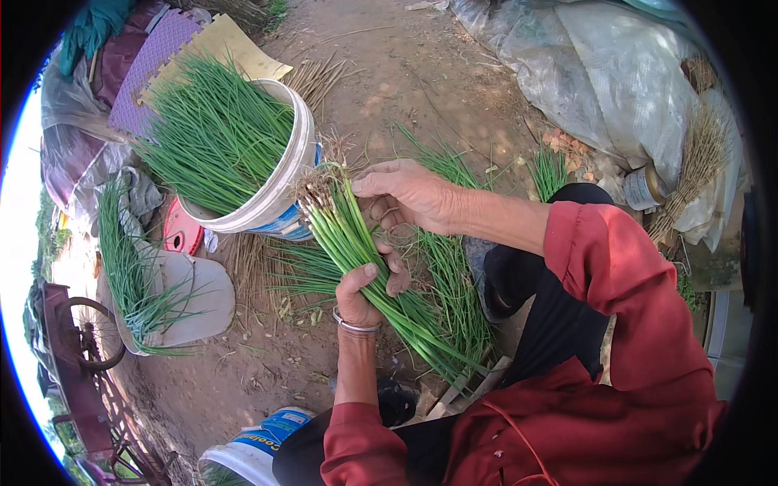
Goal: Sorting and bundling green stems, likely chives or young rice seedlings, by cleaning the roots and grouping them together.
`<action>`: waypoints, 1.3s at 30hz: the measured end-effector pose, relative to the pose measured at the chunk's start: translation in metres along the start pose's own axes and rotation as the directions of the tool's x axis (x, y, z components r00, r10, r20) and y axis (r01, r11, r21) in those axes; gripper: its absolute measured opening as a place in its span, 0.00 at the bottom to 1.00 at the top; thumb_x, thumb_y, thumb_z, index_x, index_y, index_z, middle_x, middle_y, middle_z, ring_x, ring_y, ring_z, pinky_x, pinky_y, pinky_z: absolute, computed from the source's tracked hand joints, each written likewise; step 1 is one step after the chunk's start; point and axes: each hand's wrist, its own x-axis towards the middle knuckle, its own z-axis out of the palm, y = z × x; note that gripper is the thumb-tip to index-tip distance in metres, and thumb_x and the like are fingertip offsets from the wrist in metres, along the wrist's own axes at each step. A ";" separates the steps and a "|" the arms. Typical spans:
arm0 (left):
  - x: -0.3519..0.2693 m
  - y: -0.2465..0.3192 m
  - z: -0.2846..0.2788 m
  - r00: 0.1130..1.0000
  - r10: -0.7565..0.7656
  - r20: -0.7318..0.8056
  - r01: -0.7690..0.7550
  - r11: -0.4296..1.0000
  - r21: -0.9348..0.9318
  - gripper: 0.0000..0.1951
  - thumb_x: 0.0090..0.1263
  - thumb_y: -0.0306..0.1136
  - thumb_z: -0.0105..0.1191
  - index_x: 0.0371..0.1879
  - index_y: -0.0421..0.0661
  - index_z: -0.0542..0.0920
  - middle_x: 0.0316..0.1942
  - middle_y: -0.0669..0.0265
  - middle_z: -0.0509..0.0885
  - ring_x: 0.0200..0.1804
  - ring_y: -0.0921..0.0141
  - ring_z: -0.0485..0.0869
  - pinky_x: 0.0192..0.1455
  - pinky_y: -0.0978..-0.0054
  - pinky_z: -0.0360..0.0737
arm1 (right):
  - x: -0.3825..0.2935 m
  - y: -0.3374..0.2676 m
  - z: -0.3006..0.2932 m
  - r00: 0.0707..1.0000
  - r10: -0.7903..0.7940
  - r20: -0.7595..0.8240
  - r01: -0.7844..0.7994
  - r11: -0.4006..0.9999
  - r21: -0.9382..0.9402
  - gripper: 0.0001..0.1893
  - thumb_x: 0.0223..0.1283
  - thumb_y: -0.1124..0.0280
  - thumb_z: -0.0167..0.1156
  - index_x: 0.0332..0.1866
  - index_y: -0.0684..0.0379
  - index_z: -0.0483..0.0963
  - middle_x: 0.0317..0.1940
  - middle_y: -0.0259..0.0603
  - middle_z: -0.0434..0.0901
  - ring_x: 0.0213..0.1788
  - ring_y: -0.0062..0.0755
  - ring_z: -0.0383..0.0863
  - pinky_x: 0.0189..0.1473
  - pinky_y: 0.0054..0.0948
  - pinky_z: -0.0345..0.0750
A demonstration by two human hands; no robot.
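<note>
My left hand (364,288), with a metal bangle at the wrist, is closed round a bunch of green onions (349,243). Its pale, rooty ends point up and left, and the long leaves trail down to the right. Near the root ends is my right hand (407,194), its thumb and index finger at a stalk on the bunch's edge; whether they pinch it is hard to tell. Beyond the roots, a white plastic bucket (304,130) full of green onion leaves leans towards the left. Loose green onions (453,285) lie on the ground under and beside the bunch.
At the left, a grey-white bucket (209,297) lies tipped with green leaves over it, near a red lid (181,228). A blue and white bucket (273,431) is at the bottom. Dry stalks (316,82), foam mats (155,64), plastic sheeting (571,67) and a can (644,187) surround the work area.
</note>
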 end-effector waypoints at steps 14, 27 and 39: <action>0.000 0.001 -0.006 0.993 0.077 -0.086 -0.072 0.995 0.063 0.29 0.57 0.35 0.50 0.60 0.43 0.66 0.33 0.59 0.78 0.19 0.74 0.70 0.23 0.75 0.66 | 0.002 -0.003 -0.002 0.985 -0.156 -0.074 0.166 0.973 0.158 0.09 0.57 0.68 0.59 0.38 0.57 0.69 0.32 0.32 0.74 0.32 0.19 0.74 0.37 0.24 0.74; -0.001 -0.003 -0.017 0.998 0.017 -0.056 -0.009 0.990 0.144 0.25 0.56 0.30 0.52 0.56 0.44 0.70 0.28 0.61 0.76 0.19 0.73 0.71 0.24 0.74 0.66 | 0.008 -0.027 -0.009 0.920 -0.372 -0.125 0.238 0.782 -0.577 0.17 0.54 0.60 0.62 0.41 0.64 0.74 0.25 0.27 0.71 0.26 0.11 0.65 0.27 0.16 0.63; 0.002 0.008 -0.014 0.991 0.084 -0.108 -0.068 0.987 0.148 0.24 0.63 0.37 0.53 0.56 0.40 0.68 0.21 0.68 0.71 0.17 0.77 0.65 0.22 0.79 0.62 | 0.005 -0.011 -0.009 0.993 -0.086 -0.077 0.068 0.975 -0.213 0.13 0.51 0.65 0.65 0.36 0.61 0.73 0.18 0.27 0.68 0.14 0.14 0.58 0.14 0.19 0.51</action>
